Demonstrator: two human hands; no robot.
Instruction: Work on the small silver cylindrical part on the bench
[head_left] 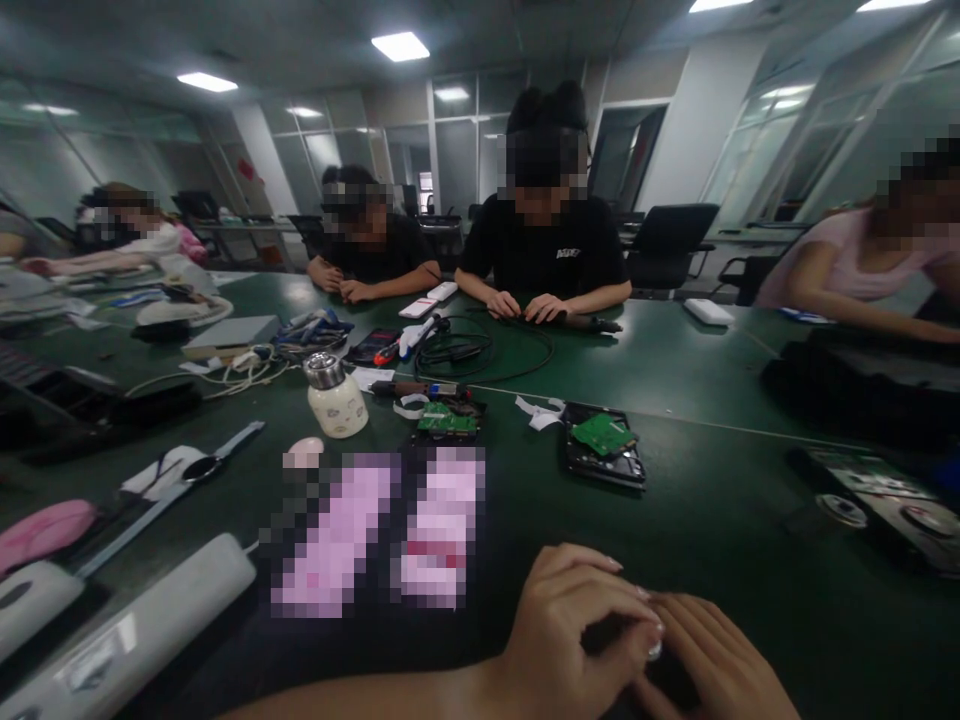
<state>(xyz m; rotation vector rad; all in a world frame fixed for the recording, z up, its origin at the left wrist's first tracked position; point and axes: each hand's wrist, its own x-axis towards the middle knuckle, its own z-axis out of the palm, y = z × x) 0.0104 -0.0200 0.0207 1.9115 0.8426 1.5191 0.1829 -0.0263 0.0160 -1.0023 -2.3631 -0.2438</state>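
My left hand (570, 630) and my right hand (712, 660) meet at the bottom edge of the view, just above the dark green table (735, 520). The fingers of both curl together around something small and dark that I cannot make out. A hard drive with a green circuit board (604, 445) lies beyond my hands. Another green board on a dark drive (448, 420) sits to its left.
A cream flask with a metal lid (335, 397) stands mid-table. Black cables (465, 350) and hand tools (420, 388) lie near two people in black across the table. A white power strip (135, 620) is at the front left, an opened drive (870, 495) at the right.
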